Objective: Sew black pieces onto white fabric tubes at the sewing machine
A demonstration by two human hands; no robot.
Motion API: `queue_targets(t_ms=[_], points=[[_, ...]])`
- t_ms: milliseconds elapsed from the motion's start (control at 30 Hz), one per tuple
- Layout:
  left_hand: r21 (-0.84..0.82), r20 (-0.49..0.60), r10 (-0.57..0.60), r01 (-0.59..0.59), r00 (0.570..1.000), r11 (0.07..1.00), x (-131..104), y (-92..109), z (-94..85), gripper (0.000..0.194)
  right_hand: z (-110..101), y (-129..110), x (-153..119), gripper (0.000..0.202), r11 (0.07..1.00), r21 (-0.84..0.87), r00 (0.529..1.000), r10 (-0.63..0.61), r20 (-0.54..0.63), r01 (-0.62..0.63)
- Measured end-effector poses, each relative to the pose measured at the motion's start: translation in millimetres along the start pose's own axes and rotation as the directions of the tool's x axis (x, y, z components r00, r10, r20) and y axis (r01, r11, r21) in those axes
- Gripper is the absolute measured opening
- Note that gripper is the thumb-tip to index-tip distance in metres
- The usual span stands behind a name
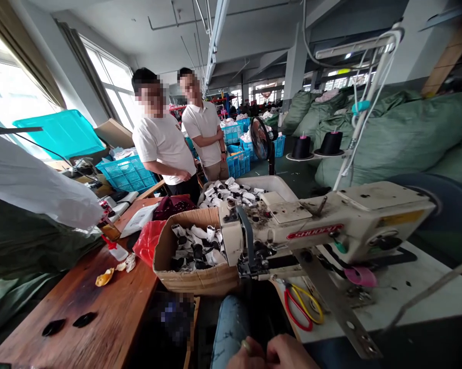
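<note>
My left hand (248, 354) is at the bottom edge, over my light-blue jeans leg (231, 328), with a ring on one finger. Close beside it is my right hand (290, 353). Both hands have curled fingers; whatever they hold, if anything, is hidden or cut off by the frame. Ahead of them stands a beige sewing machine (277, 225). A cardboard box (196, 282) full of small white and black fabric pieces (200, 241) sits left of its head. Scissors with one red and one yellow handle (302, 307) lie on the machine's white table (403, 292).
A wooden table (111, 312) at left bears two black pieces (69, 324), a peel (104, 277), a small bottle (117, 251) and a red bag (148, 241). Two people (165, 138) stand beyond. Behind are a fan (260, 138), blue crates (126, 174) and green sacks (407, 138).
</note>
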State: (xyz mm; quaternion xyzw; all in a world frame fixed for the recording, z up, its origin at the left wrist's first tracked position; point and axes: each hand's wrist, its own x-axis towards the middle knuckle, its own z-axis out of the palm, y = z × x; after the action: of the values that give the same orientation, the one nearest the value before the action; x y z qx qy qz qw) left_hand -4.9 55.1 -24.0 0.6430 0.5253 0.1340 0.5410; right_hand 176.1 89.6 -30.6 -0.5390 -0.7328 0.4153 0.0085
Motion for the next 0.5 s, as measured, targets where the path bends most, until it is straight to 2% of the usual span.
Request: queue_targets(t_ms=[33, 100, 133, 167, 233, 300, 500], points=[[0.037, -0.008, 0.013, -0.013, 1.0, 0.999, -2, 1, -0.8, 0.022, -3, -1, -2, 0.015, 0.996, 0.078, 0.998, 0.038, 0.056, -0.042], [0.098, -0.014, 0.092, -0.09, 0.996, 0.991, -8, 6, -5.2, 0.017, -10, -3, -8, 0.027, 0.96, 0.241, 0.965, 0.084, 0.248, -0.145], [0.126, -0.02, 0.152, -0.148, 0.988, 0.981, -11, 9, -8.5, 0.013, -14, -4, -11, 0.029, 0.947, 0.286, 0.954, 0.057, 0.295, -0.145], [0.136, -0.014, 0.176, -0.172, 0.984, 0.976, -13, 13, -12.1, 0.01, -18, -5, -13, 0.028, 0.949, 0.298, 0.96, 0.018, 0.279, -0.105], [0.139, -0.023, 0.187, -0.183, 0.982, 0.973, -15, 22, -18.7, 0.007, -25, -7, -17, 0.02, 0.967, 0.238, 0.987, -0.121, 0.109, 0.092], [0.168, -0.005, 0.179, -0.176, 0.984, 0.97, -14, 31, -22.8, 0.005, -31, -9, -21, 0.018, 0.966, 0.206, 0.985, -0.168, 0.038, 0.157], [0.289, -0.019, 0.102, -0.092, 0.995, 0.953, -12, 51, -22.9, 0.008, -44, -8, -33, 0.022, 0.932, 0.324, 0.97, -0.211, 0.123, 0.162]])
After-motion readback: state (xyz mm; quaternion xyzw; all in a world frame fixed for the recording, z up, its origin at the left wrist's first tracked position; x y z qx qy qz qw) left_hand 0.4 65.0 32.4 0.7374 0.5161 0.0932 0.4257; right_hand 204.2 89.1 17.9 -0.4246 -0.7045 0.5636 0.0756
